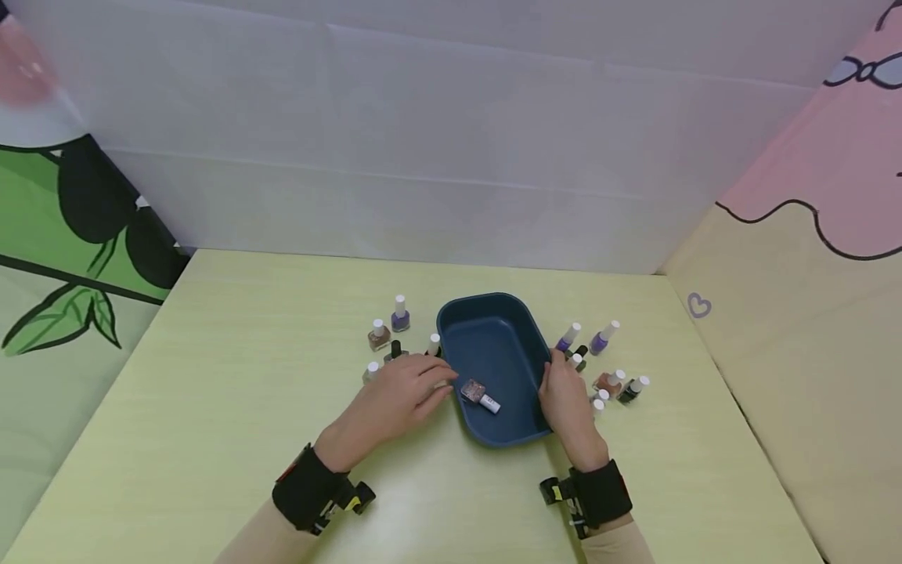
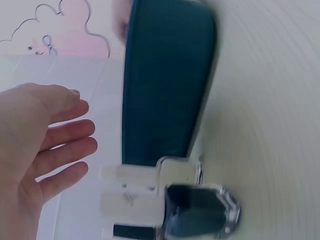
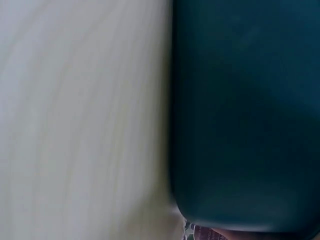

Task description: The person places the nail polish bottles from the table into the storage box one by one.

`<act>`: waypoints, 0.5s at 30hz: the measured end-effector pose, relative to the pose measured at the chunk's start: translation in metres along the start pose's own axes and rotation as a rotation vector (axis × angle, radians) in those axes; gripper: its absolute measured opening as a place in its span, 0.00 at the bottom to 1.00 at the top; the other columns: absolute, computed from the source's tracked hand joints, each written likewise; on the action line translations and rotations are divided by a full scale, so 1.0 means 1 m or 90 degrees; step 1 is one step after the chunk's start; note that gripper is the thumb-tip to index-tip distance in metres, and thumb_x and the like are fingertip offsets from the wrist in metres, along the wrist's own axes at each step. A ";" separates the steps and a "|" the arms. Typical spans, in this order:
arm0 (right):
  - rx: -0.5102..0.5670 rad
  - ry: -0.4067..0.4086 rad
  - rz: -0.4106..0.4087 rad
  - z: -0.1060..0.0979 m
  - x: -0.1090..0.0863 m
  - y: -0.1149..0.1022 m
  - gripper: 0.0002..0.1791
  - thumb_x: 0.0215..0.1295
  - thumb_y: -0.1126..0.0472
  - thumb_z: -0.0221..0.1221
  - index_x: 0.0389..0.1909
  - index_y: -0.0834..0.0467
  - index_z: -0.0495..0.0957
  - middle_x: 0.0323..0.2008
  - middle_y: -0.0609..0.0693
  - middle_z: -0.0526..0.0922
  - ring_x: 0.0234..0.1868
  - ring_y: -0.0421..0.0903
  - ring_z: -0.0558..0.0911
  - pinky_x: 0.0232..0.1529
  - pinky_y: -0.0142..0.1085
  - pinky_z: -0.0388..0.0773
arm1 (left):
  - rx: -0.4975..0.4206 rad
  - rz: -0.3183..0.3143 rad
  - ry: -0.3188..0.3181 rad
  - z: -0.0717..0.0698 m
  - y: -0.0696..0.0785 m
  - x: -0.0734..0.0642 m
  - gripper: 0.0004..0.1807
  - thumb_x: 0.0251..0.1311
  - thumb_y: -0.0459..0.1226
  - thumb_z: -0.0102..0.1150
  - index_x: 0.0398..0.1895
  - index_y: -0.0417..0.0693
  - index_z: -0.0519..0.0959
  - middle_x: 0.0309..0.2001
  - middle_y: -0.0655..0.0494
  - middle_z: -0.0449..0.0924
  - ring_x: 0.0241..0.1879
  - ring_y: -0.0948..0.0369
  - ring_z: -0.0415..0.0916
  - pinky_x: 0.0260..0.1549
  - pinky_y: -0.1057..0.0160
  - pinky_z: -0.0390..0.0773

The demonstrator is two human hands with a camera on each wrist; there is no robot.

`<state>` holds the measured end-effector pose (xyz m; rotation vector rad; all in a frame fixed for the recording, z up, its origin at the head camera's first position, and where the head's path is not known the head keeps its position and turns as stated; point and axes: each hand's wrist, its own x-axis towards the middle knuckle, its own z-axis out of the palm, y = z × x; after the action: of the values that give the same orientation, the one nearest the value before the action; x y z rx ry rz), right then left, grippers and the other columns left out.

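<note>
Two beige sleeves [image 1: 268, 539] reach in over the pale yellow bench [image 1: 211, 439], each ending at a black strap [image 1: 308, 487] around the wrist. The left hand [image 1: 391, 398] lies just beside the left wall of a dark blue tray [image 1: 506, 427]; its fingers are loosely bent and apart from one another, holding nothing. The right hand [image 1: 567, 398] is clamped on the tray's right rim, thumb at the inner edge and the other fingers partly hidden outside. The tray sits between the two hands, and inside it a glittery pink bottle [image 1: 473, 391] with a white cap lies on its side. Close to the left hand, a pale bottle [image 2: 179, 172] and a dark green bottle [image 2: 197, 210], both white-capped, appear in the left wrist view. To the right of the tray is a cluster of small bottles, among them a dark one [image 1: 629, 393], a brownish one [image 1: 606, 383] and a purple one [image 1: 598, 345]. Left of the tray stand a brown bottle [image 1: 379, 340] and, farther back, a violet bottle [image 1: 400, 319]. Behind the bench hangs a white sheet [image 1: 423, 149], flanked by a green printed panel [image 1: 31, 204] at left and a pink and cream panel [image 1: 796, 337] at right.
</note>
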<state>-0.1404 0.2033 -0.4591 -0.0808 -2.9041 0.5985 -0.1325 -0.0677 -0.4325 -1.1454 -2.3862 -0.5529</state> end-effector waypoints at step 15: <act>0.004 0.002 -0.001 0.001 0.000 0.001 0.19 0.70 0.64 0.47 0.55 0.72 0.69 0.40 0.70 0.80 0.34 0.62 0.81 0.33 0.54 0.80 | -0.065 -0.145 -0.001 -0.009 -0.018 -0.051 0.18 0.58 0.47 0.60 0.48 0.48 0.81 0.49 0.54 0.81 0.51 0.58 0.75 0.49 0.56 0.77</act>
<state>-0.1405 0.2036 -0.4598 -0.0785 -2.8992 0.6070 -0.1163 -0.1150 -0.4556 -0.9185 -2.5324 -0.7555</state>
